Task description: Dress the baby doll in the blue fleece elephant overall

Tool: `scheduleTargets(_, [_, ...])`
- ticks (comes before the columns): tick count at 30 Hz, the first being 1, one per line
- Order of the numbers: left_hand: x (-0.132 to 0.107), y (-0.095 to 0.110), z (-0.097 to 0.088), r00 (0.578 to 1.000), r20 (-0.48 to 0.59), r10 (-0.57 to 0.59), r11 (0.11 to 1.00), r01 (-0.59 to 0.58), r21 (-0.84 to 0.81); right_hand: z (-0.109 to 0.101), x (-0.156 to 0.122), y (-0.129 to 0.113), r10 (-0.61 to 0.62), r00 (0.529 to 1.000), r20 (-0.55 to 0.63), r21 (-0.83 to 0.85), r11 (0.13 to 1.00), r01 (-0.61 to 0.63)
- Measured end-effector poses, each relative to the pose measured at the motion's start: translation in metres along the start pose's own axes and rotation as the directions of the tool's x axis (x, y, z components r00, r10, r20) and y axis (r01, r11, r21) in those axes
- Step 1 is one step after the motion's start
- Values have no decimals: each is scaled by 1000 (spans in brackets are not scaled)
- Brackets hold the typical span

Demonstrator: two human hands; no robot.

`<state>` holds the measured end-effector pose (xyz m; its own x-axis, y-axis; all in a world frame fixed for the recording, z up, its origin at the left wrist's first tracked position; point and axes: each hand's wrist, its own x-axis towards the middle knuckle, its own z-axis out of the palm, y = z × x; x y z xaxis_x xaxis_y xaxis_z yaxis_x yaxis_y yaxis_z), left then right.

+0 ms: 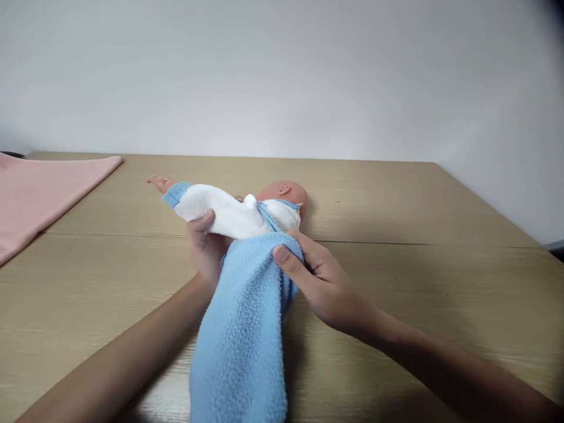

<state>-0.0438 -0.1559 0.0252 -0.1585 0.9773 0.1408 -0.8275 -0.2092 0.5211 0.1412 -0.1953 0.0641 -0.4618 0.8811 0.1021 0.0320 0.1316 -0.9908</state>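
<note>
A baby doll lies on its side on the table, its head away from me. It wears a fleecy outfit with a white top and a long light-blue lower part. One doll arm in a white sleeve with a blue cuff stretches out to the left. My left hand is closed around the doll's upper body below that sleeve, its fingers partly hidden beneath. Between thumb and fingers, my right hand pinches the blue fabric at the doll's waist. The doll's legs are covered by the blue cloth.
A folded pink cloth lies on the left side of the wooden table. A seam runs across the tabletop. Behind the table's far edge stands a plain white wall.
</note>
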Motion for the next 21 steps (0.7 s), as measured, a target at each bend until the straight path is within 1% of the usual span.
scheduleTargets(2, [-1,0,0,1000,20,-6,1000,6,-19,1,1,3,5,1000,11,-17,1000,-5])
scheduleTargets(5, [0,0,0,1000,20,-9,1000,9,-10,0,2,3,-4,1000,13,-13,1000,4])
scheduleTargets(8, [2,1,1,1000,-22,3,1000,-3,-10,-3,1,0,-10,1000,-19,-36,999,10])
scheduleTargets(11, [6,2,-1,996,-74,-39,999,38,-13,-3,-4,-3,-38,997,-69,-107,994,30])
scheduleTargets(14, [10,3,-5,994,-106,-40,999,41,8,-1,-12,-4,-6,995,-99,-202,979,-14])
scheduleTargets(16, [13,4,-9,991,-134,-10,1000,13,19,1,-16,-2,43,996,-78,-243,968,-61])
scheduleTargets(18, [16,5,-12,985,-174,2,1000,2,23,2,-17,1,71,997,-30,-236,969,-76])
scheduleTargets(20, [18,6,-15,984,-179,-4,999,10,31,0,-15,6,25,999,19,-200,980,-21])
scheduleTargets(21, [18,7,-17,987,-158,-27,999,34,41,-1,-13,9,-17,999,31,-188,982,23])
